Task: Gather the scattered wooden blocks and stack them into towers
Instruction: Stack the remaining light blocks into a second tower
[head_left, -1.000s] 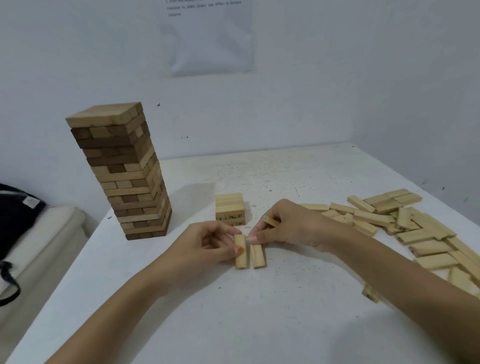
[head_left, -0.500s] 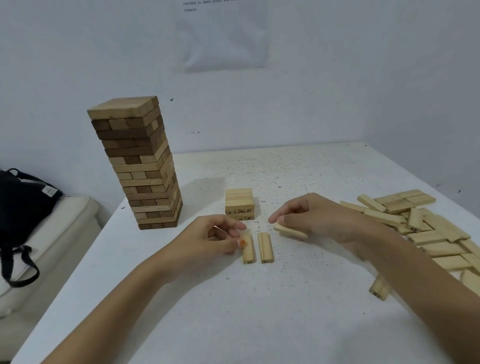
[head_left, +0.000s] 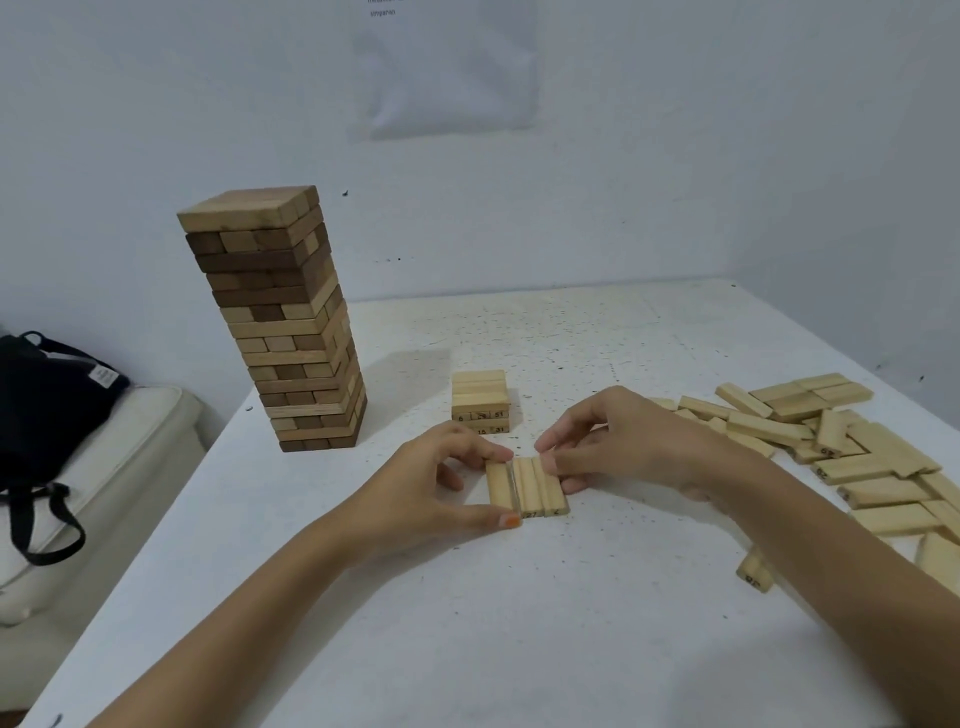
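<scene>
Three pale wooden blocks (head_left: 527, 491) lie flat, side by side, lengthways on the white table (head_left: 467, 623), just in front of a short stack (head_left: 479, 397) of numbered blocks. A thin gap separates the leftmost block (head_left: 498, 486) from the other two, which touch.

The left hand (head_left: 431, 483) comes in from the lower left, forearm low over the table and wrist bent slightly inward. It pinches the leftmost block end to end, thumb at the near end and curled forefinger at the far end.

The right hand (head_left: 628, 441) reaches across from the right, knuckles up and fingers curled down. Its fingertips hold the far end of the rightmost block (head_left: 553, 493), with the thumb tucked low against that block's outer side.

A tall tower (head_left: 288, 322) of darker and lighter blocks stands at the table's left rear. Loose blocks (head_left: 841, 447) lie heaped behind the right forearm, and a single block (head_left: 754, 574) sits near that arm. A black bag (head_left: 47, 395) rests on a cream cushion (head_left: 130, 457) beyond the table's left edge.
</scene>
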